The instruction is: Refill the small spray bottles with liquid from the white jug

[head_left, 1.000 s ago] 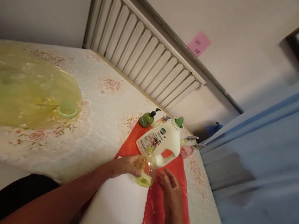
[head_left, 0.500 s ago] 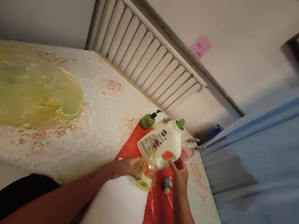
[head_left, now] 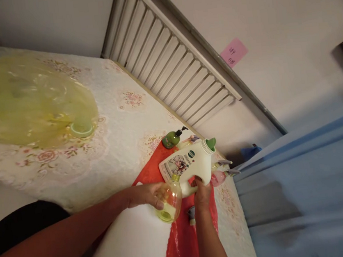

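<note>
My left hand (head_left: pixel 146 195) is closed around a clear yellow spray bottle (head_left: pixel 173 194), which has no sprayer head on its neck. To its right stands a cream detergent jug (head_left: pixel 199 156) with a printed label and a green spout at its mouth. The fingers of my right hand (head_left: pixel 201 191) are hooked through the jug's handle and curled round it. Partly hidden beside my right wrist, a grey spray head (head_left: pixel 191 215) lies on a red plastic sheet (head_left: pixel 184 242). A white cloth (head_left: pixel 132 244) is below my left forearm.
A green pump bottle (head_left: pixel 170 140) stands behind the jug, with a pink spray bottle (head_left: pixel 218 177) and another sprayer to the right. A large yellow plastic bag (head_left: pixel 32 99) covers the left of the flowered tablecloth (head_left: pixel 119 130). A radiator (head_left: pixel 166 55) and blue curtain (head_left: pixel 305 187) border the table.
My right hand has moved up from beside the spray bottle to the jug's handle and closed on it. The grey spray head came into view. My left hand keeps holding the bottle.
</note>
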The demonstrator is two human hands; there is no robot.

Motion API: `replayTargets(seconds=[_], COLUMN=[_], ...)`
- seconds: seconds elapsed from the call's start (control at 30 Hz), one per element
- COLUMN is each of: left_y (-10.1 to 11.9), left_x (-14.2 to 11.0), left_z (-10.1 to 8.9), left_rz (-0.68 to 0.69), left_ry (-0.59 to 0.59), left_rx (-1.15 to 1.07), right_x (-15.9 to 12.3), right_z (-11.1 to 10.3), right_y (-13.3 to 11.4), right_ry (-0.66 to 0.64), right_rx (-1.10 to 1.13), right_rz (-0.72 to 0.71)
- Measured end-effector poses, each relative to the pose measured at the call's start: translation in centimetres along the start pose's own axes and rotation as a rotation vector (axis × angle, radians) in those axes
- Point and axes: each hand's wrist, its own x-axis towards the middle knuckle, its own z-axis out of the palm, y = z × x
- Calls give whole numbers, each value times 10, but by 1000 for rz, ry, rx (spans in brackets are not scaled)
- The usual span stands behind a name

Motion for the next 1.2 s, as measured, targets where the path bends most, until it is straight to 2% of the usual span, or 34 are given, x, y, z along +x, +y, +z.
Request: replayTargets(seconds=[0.2,0.33,0.6,0.93,1.2], left_y=[-2,-5,-3,-3,6], left_x=[-2,0,-2,0,-2], left_z=[1,-2,0,0,7], left_rz=[-23,-4,-38,-50,-42], left_ry=[44,18,43,17,11], left_rx=[-11,0,1,-55,-58], right_x=[-5,-5,-6,-8,-6], right_z=[6,8,9,9,10], right_y=[-1,-4,-3,-14,-7], right_ry=[66,81,109,118,125], right_rx=[85,112,128,96,117], right_rz=[78,105,125,134,126])
